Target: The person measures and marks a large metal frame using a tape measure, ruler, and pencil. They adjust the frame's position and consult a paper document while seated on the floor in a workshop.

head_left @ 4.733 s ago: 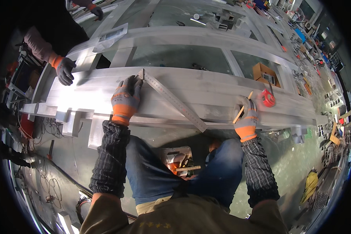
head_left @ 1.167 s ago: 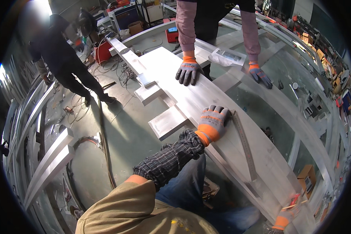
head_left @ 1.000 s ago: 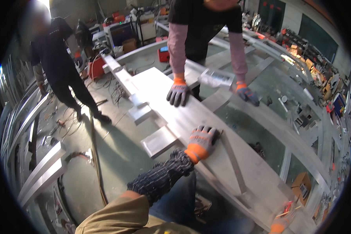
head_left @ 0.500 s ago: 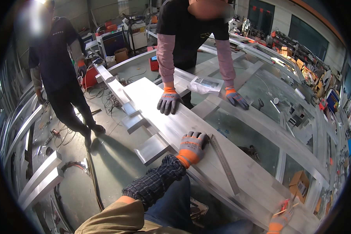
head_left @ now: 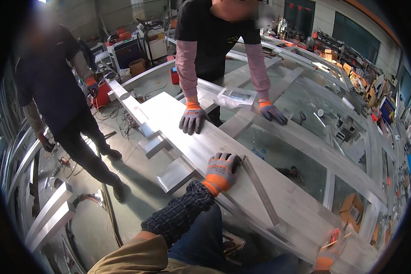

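Observation:
My left hand (head_left: 221, 172), in a grey and orange glove, rests on a long flat silvery metal panel (head_left: 205, 141). Its fingers are curled and drawn together, and what lies under them is hidden. A metal ruler (head_left: 261, 192) lies slantwise across the panel, its upper end against those fingers. At the panel's near right end, my right hand (head_left: 331, 255) is closed around a small red object (head_left: 334, 236) and a thin, light-coloured stick (head_left: 342, 240); blur hides their exact kind. Across from me, a co-worker's gloved hand (head_left: 193, 119) presses flat on the same panel.
That co-worker's other hand (head_left: 272, 113) leans on a metal frame beam (head_left: 306, 141). A second person (head_left: 59, 82) is on the left. Short metal tubes (head_left: 173, 176) jut from beneath the panel. A cardboard box (head_left: 351, 212) sits at right; cables (head_left: 123, 118) trail over the floor.
The person at left has shifted leftward and nearer, one leg stretched out behind. My hands and the ruler keep nearly the same places, with the whole view slightly shifted.

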The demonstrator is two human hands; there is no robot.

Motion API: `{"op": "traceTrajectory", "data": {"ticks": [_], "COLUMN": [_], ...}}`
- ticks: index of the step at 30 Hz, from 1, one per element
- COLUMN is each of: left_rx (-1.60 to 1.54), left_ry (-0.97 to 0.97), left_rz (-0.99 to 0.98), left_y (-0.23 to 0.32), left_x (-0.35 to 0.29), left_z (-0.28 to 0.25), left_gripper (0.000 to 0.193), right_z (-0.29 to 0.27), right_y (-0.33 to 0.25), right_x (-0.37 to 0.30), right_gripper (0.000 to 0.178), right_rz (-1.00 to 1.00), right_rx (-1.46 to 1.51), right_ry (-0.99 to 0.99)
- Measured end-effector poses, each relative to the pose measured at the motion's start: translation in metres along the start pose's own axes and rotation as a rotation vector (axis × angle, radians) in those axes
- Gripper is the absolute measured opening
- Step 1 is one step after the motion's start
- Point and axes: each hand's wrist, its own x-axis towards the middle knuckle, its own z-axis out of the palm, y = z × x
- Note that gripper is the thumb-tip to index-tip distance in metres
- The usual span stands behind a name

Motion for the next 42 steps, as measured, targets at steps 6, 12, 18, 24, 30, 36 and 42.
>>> {"op": "traceTrajectory", "data": {"ticks": [6,12,18,24,30,36,42], "left_rx": [-0.022,-0.016,-0.01,-0.027,-0.029,-0.039,-0.047], "left_ry": [-0.03,-0.069,-0.086,-0.068,0.009,0.03,-0.035], "left_rz": [-0.004,-0.031,-0.034,-0.028,0.026,0.024,-0.008], "left_y": [0.008,0.004,0.005,0.004,0.005,0.002,0.003], "left_x": [0.002,0.003,0.003,0.002,0.004,0.001,0.0], "left_z": [-0.003,0.0,-0.002,-0.002,0.005,-0.001,-0.005], "left_gripper": [0.033,0.039,0.039,0.04,0.034,0.033,0.026], "right_z": [0.006,0.005,-0.002,0.003,0.033,0.044,0.045], "right_y": [0.02,0.024,0.01,0.017,0.087,0.088,0.092], "right_x": [-0.006,-0.005,-0.005,-0.005,-0.016,-0.025,-0.017], "right_gripper": [0.045,0.047,0.046,0.045,0.045,0.044,0.036], "right_rz": [0.01,-0.034,-0.102,-0.144,-0.025,0.002,-0.06], "right_rx": [0.056,0.023,-0.015,-0.036,-0.094,-0.244,-0.159], "right_ry": [0.007,-0.015,0.026,0.06,-0.023,-0.101,-0.123]}}
